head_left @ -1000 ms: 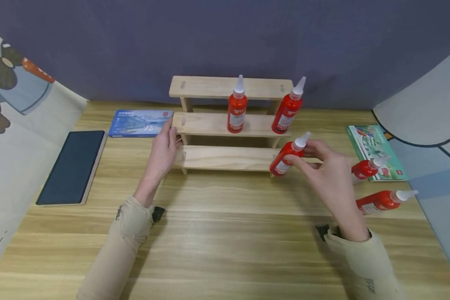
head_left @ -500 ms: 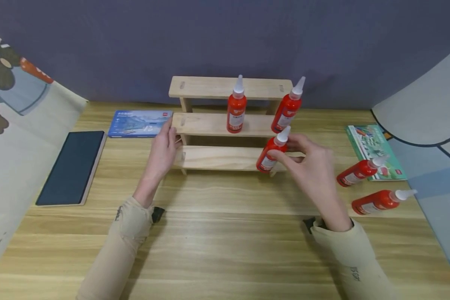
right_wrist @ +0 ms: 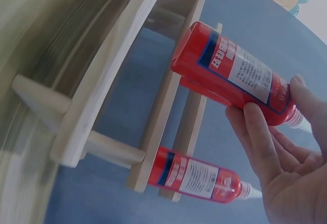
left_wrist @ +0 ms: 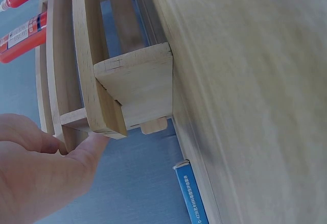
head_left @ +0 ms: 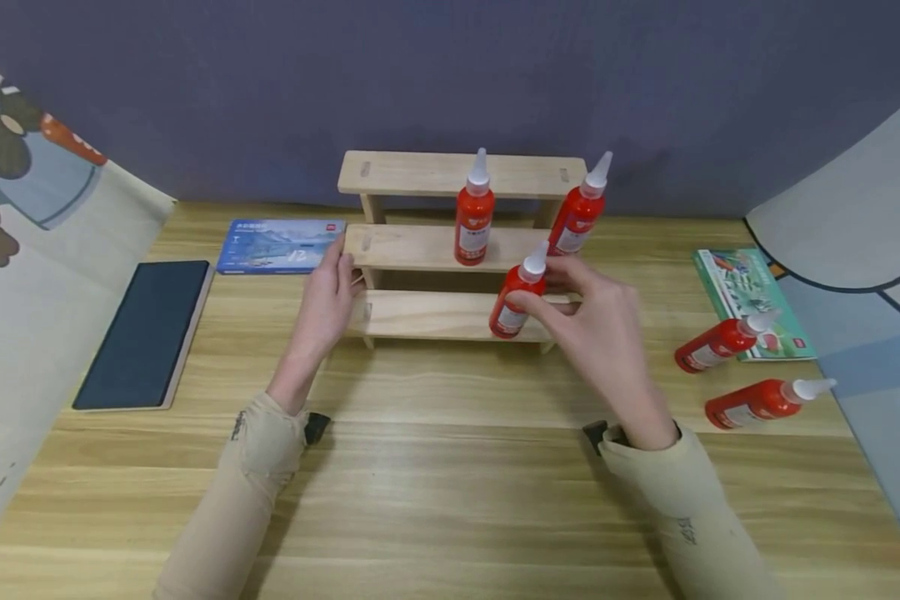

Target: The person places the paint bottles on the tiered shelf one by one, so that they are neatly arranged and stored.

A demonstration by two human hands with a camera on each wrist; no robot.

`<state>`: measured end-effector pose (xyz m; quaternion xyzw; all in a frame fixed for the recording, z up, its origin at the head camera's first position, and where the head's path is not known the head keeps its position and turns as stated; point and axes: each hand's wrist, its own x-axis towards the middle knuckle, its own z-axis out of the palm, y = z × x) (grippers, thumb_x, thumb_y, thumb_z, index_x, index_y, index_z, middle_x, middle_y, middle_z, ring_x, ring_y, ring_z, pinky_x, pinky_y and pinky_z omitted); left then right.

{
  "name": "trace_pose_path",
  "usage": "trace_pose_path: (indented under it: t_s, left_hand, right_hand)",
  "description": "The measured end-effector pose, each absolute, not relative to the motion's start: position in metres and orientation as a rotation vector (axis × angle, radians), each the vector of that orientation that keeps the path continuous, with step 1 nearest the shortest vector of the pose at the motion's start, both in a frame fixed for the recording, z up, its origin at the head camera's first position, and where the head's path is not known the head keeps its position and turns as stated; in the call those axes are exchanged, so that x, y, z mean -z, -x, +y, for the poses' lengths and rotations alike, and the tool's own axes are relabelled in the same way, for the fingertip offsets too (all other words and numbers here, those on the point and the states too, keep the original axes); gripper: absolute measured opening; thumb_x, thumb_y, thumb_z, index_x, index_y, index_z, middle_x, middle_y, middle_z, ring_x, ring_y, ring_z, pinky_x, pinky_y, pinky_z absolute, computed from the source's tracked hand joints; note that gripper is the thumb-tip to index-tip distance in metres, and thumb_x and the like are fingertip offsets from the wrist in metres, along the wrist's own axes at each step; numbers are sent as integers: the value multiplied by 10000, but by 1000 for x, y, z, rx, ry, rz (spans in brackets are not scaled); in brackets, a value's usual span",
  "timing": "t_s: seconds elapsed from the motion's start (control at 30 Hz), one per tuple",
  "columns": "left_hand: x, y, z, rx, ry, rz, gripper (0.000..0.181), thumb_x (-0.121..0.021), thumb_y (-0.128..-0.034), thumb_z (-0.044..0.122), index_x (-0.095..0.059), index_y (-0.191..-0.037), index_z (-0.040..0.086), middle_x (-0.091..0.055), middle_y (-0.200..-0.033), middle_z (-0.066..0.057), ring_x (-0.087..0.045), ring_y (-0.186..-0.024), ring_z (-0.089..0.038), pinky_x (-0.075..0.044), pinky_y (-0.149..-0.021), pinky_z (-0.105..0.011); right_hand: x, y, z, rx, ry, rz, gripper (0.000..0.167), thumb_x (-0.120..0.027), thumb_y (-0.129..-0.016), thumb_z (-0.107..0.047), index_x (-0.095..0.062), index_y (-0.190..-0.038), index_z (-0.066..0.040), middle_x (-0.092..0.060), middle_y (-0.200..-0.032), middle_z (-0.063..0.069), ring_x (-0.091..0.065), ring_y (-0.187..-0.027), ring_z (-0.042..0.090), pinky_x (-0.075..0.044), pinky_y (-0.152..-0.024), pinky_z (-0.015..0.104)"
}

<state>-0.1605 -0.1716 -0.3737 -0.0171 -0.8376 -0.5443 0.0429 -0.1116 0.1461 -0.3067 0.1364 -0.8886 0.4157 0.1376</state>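
The step shelf [head_left: 420,173] is at the back of the table [head_left: 420,517]. On its middle step [head_left: 412,246] is a first bottle [head_left: 475,225], a second bottle [head_left: 576,217] to its right. The right hand [head_left: 596,321] has a third bottle [head_left: 513,307] by the bottom step [head_left: 420,315]. Left of the shelf is a flat box [head_left: 277,250], then a notebook [head_left: 144,333]. Over right, a fourth bottle [head_left: 715,345] and a fifth bottle [head_left: 753,404] are before a flat pack [head_left: 746,287].

Glossy plastic bottle [head_left: 507,313], wooden shelf [head_left: 427,315]

I count two hands [head_left: 328,296], five red bottles [head_left: 475,223]: two on the one wooden rack [head_left: 427,315], one held at its front, two to its right. Left of it, one blue box [head_left: 266,250], one dark slab [head_left: 144,335]; right, one green box [head_left: 752,287].
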Motion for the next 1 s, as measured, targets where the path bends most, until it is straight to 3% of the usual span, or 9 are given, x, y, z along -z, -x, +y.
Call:
trace_pose_path:
  t_s: [0.1,0.3,0.53,0.77,1.0]
  left_hand:
    - [374,161,-172,1660,49,-2563,553,-278,-1198,189,-173,-1677,-66,-492,-1459,-388,-600,-1336,-449,-591,-1086,-405]
    - [376,162,-172,1672,52,-2552,551,-284,-1198,188,-179,-1678,-61,-526,-1377,-377,-599,-1338,-448,-592,-1080,-389]
    - [376,162,-171,1657,61,-2547,546,-290,-1197,186,-197,-1677,-59,-537,-1364,-368,-611,-1323,-448,-604,-1063,-386]
    - [375,162,-170,1663,67,-2537,542,-290,-1196,187,-207,-1685,-32,-504,-1481,-362,-610,-1327,-441,-600,-1071,-398]
    - [375,161,-170,1654,58,-2540,536,-291,-1195,174,-213,-1683,-34,-507,-1481,-364,-615,-1321,-444,-605,-1063,-398]
  right_hand:
    - [307,114,140,-1219,-418,-2556,433,-926,-879,-215,-765,-1225,-12,-791,-1117,121,-764,-999,245,-689,-726,322]
    - [311,121,129,-1278,-456,-2512,421,-943,-854,-197,-771,-1186,-5,-796,-1064,107,-765,-947,217,-680,-720,256]
    - [311,127,118,-1311,-502,-2476,441,-949,-845,-200,-773,-1200,-6,-797,-1090,110,-771,-940,219,-705,-735,367]
    - [307,130,108,-1312,-546,-2458,455,-950,-851,-209,-772,-1214,-1,-794,-1092,112,-765,-924,222,-708,-748,378]
    - [305,135,96,-1325,-588,-2428,453,-953,-847,-190,-766,-1201,22,-796,-1070,132,-773,-913,226,-710,-743,368]
